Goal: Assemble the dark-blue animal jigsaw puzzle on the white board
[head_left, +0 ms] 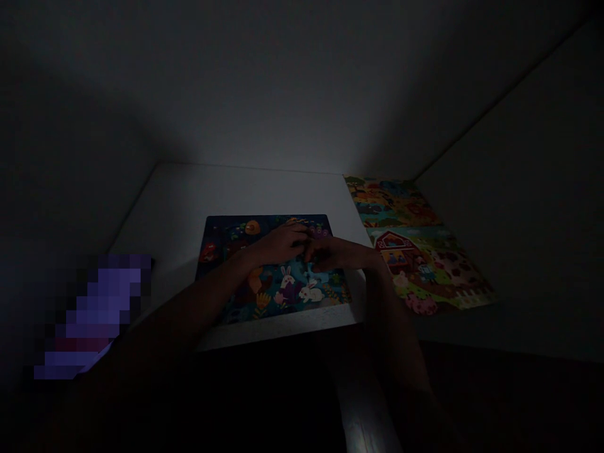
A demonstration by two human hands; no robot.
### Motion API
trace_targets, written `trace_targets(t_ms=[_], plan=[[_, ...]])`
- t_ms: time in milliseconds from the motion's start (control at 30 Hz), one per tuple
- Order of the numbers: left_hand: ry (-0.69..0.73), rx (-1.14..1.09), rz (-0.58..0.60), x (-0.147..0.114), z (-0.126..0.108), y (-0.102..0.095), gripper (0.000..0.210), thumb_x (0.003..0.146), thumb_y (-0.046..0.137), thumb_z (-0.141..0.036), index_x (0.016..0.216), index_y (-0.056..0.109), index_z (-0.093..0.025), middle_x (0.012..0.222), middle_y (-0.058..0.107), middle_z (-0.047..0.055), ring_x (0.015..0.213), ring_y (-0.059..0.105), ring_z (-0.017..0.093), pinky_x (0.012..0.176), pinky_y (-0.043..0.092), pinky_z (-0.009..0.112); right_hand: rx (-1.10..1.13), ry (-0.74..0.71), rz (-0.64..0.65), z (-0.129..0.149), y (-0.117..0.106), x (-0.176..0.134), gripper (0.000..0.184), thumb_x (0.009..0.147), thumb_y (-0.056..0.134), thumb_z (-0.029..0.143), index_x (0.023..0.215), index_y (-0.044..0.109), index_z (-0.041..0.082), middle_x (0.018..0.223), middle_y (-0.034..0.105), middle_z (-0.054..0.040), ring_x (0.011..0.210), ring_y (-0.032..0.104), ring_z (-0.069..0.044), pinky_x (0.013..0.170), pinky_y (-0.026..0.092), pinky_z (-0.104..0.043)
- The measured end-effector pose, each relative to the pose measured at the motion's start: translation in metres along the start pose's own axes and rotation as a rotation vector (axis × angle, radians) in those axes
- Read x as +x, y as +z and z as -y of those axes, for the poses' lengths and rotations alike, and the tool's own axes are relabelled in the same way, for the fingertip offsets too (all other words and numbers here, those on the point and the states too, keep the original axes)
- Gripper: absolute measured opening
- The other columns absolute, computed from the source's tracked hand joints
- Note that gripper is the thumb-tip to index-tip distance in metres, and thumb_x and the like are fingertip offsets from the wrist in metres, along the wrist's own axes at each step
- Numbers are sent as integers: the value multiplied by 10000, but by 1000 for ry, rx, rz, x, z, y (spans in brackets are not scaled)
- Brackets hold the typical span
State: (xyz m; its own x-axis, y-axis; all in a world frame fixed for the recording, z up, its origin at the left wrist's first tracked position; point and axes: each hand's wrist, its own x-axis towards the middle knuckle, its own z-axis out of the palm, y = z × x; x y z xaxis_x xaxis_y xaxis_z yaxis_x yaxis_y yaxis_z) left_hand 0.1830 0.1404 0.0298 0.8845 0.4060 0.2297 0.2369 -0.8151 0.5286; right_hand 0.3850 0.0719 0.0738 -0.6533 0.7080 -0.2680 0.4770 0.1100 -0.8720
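Note:
A dark blue picture board (283, 308), apparently a jigsaw puzzle, lies on the white table in front of me. White rabbits, flowers and other animals are printed on it. My left hand (282, 244) rests over its upper middle, fingers stretched out to the right and low on the surface. Close by on the right, my right hand (338, 253) reaches in from the board's right side, its fingers bent down and drawn together near the left fingertips. Dim light and the fingers themselves hide whatever lies between them.
Two more pictures lie at the table's right: a farm scene with a red barn (425, 270) and, behind it, a colourful animal scene (391, 201). A blurred-out lit purple screen (101, 308) is at the left. Walls enclose the white table (255, 189) at the back and sides.

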Motion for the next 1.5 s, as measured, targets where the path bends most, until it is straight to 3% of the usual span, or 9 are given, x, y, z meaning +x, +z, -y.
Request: trace_targets(t_ms=[467,633,833,1067,1267,1500], plan=[[-10,-1,7,-1,1,1,227,894,526,-137,1017,705,-203,1208,652,56,1215,535,197,1099,373,420,-82,-3,-132,1,14,-5,205,765,646,150,967,658,182,1033,646,-39,944,582,-164,857,469,-298],[21,-39,-25,0,-1,1,238,931,513,-164,1074,691,-233,1186,677,36,1203,553,193,1101,367,440,-121,-31,-327,-1,37,-18,270,799,624,122,1054,664,201,1118,649,-56,1040,600,-191,920,480,-356],[34,-62,-64,-1,-4,0,203,947,515,-195,1026,702,-213,1150,688,40,1156,573,180,1065,396,397,-271,4,-617,-8,74,-26,308,831,630,163,1131,676,215,1310,595,-111,1268,509,-244,1084,393,-447],[50,-36,-70,0,-3,2,209,961,509,-229,1011,708,-190,1108,702,52,1099,597,181,1053,382,390,-339,52,-820,-12,106,-29,262,916,542,255,1140,678,236,1359,587,-112,1279,510,-246,1083,406,-457],[62,50,-75,-4,-4,6,220,966,514,-255,1069,704,-208,1167,681,56,1162,563,190,1071,367,386,-432,67,-826,-11,109,-25,261,910,531,238,1108,699,214,1304,635,-127,1224,567,-259,1042,449,-458],[76,149,-68,-7,-6,5,226,941,538,-215,1116,677,-180,1229,640,82,1190,551,199,1077,385,381,-662,159,-804,-13,131,-20,405,948,404,166,1300,605,148,1434,535,-156,1342,487,-267,1102,410,-486]])
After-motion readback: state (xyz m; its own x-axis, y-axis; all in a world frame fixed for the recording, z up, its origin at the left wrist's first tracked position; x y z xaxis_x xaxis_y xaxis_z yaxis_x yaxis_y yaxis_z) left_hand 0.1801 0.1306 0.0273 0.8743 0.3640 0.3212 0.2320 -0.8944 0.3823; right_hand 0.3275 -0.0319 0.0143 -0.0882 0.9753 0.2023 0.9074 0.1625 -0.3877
